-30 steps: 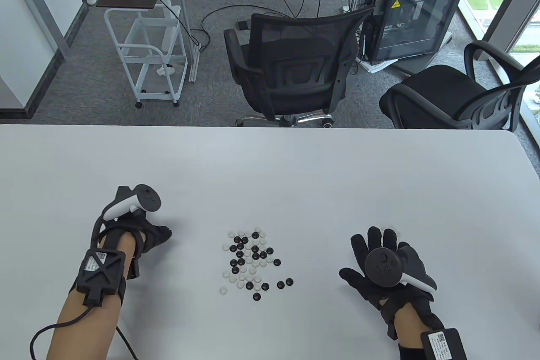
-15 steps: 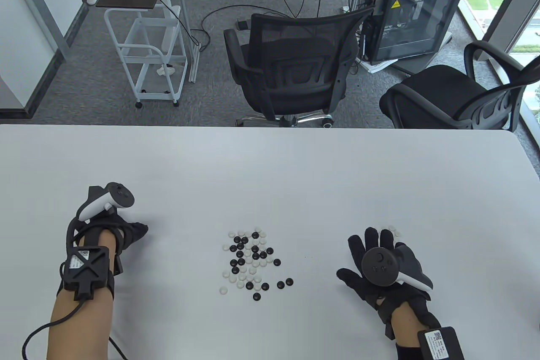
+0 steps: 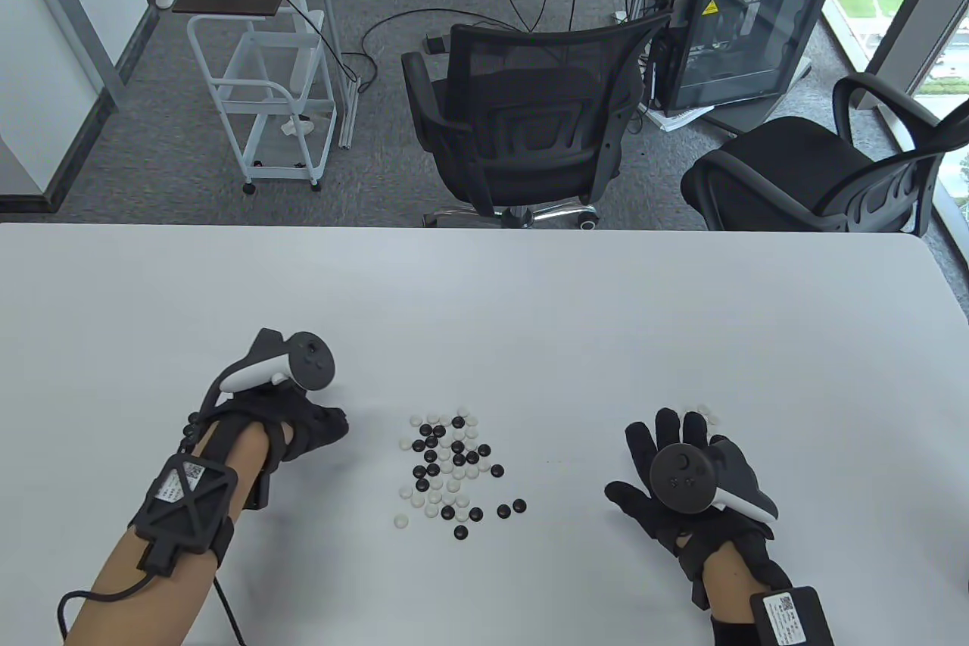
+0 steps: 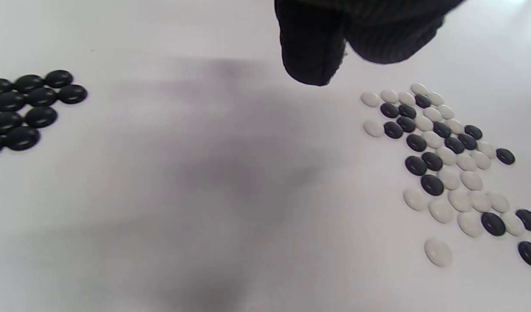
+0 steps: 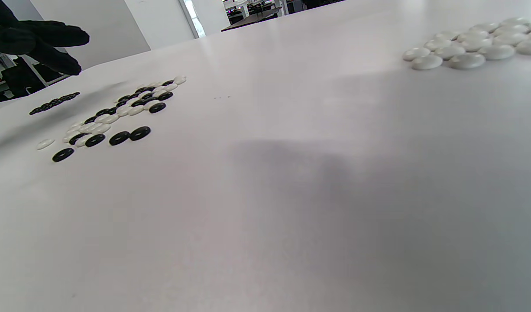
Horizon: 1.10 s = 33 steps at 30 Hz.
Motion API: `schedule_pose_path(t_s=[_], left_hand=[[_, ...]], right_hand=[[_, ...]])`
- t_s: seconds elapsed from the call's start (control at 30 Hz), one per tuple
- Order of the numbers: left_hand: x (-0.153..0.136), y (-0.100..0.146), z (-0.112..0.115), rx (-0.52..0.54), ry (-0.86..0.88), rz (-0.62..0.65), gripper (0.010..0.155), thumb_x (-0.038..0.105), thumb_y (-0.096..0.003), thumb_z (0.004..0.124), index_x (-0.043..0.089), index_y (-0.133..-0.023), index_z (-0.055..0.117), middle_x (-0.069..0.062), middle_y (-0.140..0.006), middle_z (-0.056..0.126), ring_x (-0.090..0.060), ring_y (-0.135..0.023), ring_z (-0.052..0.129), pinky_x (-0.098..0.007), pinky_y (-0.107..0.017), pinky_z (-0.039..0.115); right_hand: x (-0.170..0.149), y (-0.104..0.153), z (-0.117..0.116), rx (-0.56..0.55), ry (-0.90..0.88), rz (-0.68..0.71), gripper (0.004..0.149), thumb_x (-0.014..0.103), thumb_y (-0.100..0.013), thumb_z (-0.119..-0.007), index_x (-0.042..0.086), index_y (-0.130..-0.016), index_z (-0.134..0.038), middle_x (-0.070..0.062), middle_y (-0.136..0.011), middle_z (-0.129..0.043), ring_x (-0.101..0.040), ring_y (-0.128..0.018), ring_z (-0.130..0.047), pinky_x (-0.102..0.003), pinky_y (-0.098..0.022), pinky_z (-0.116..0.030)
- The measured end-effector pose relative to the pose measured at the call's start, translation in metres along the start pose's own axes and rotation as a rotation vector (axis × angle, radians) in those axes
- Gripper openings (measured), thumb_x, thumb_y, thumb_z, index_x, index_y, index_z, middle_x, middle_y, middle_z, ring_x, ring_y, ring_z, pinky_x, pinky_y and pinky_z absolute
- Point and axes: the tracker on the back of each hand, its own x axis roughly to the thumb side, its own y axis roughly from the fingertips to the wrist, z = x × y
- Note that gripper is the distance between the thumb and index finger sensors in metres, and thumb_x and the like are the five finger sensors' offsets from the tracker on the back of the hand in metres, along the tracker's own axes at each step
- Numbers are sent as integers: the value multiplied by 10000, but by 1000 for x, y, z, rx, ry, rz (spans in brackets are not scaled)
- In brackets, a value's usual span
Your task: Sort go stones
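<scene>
Both hands hold nothing. From the table view, the left hand [image 3: 306, 426] hangs with fingers loosely bent, its tips just left of the mixed pile of black and white stones [image 3: 452, 466] on the white table [image 3: 484, 298]. The right hand [image 3: 685, 483] lies with fingers straight and spread, well right of that pile, with a few white stones [image 3: 708, 413] showing just past its fingertips. From the left wrist view, 2 gloved fingertips [image 4: 311, 52] hover above bare table between a sorted group of black stones [image 4: 25, 110] at the left edge and the mixed pile [image 4: 449, 169] on the right, touching neither. From the right wrist view, sorted white stones [image 5: 469, 45] lie at the upper right, the mixed pile [image 5: 114, 117] far left, with the left hand [image 5: 40, 41] above it.
</scene>
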Motion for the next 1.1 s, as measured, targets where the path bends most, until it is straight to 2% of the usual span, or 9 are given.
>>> schedule_pose_path(t_s=[0.17, 0.27, 0.43, 0.6, 0.8, 0.93, 1.1], left_hand=[[46, -15, 11, -27, -90, 92, 609, 510, -569, 565, 321, -1146, 608, -233, -1155, -62, -551, -949, -146, -828, -569, 35], [61, -28, 18, -56, -95, 141, 617, 499, -571, 561, 331, -1163, 527, -242, -1139, -92, -552, -941, -161, -829, -566, 30], [70, -47, 29, -82, -104, 137, 630, 494, -571, 544, 325, -1174, 466, -241, -1114, -141, -551, -923, -192, -830, -557, 12], [69, -48, 34, -92, -100, 139, 633, 495, -569, 539, 309, -1170, 471, -247, -1116, -133, -554, -924, -186, -830, -558, 18], [44, -35, 33, -106, -47, 104, 604, 499, -564, 552, 313, -1134, 622, -229, -1144, -64, -553, -942, -144, -829, -561, 40], [9, -29, 26, -84, -18, -11, 595, 498, -559, 565, 325, -1119, 668, -218, -1144, -42, -547, -948, -131, -825, -559, 43], [-52, -23, 16, -57, 80, -209, 591, 492, -559, 564, 331, -1116, 680, -211, -1138, -58, -543, -948, -138, -823, -561, 34]], right_hand=[[3, 0, 0, -1, 4, 8, 870, 473, -614, -537, -132, -1141, -201, -530, -1025, 6, -733, -807, 78, -865, -475, -39], [2, 0, 0, -4, 3, 8, 867, 472, -615, -536, -131, -1142, -202, -529, -1026, 6, -734, -806, 79, -865, -475, -38], [1, 1, 0, -9, 2, 8, 867, 472, -615, -536, -131, -1142, -203, -531, -1025, 7, -731, -808, 79, -865, -475, -38], [-1, 2, 0, -12, 2, 6, 867, 472, -615, -536, -131, -1143, -207, -528, -1027, 6, -731, -809, 79, -865, -476, -37], [-7, 4, 1, -7, -1, -7, 866, 471, -615, -537, -133, -1143, -211, -528, -1027, 6, -731, -809, 80, -865, -476, -36], [-8, 5, 1, -11, 0, -7, 868, 471, -614, -539, -132, -1144, -211, -527, -1028, 6, -730, -810, 79, -865, -476, -36], [-7, 4, 0, -5, 4, -5, 868, 472, -613, -538, -133, -1143, -211, -531, -1026, 4, -730, -809, 78, -865, -476, -37]])
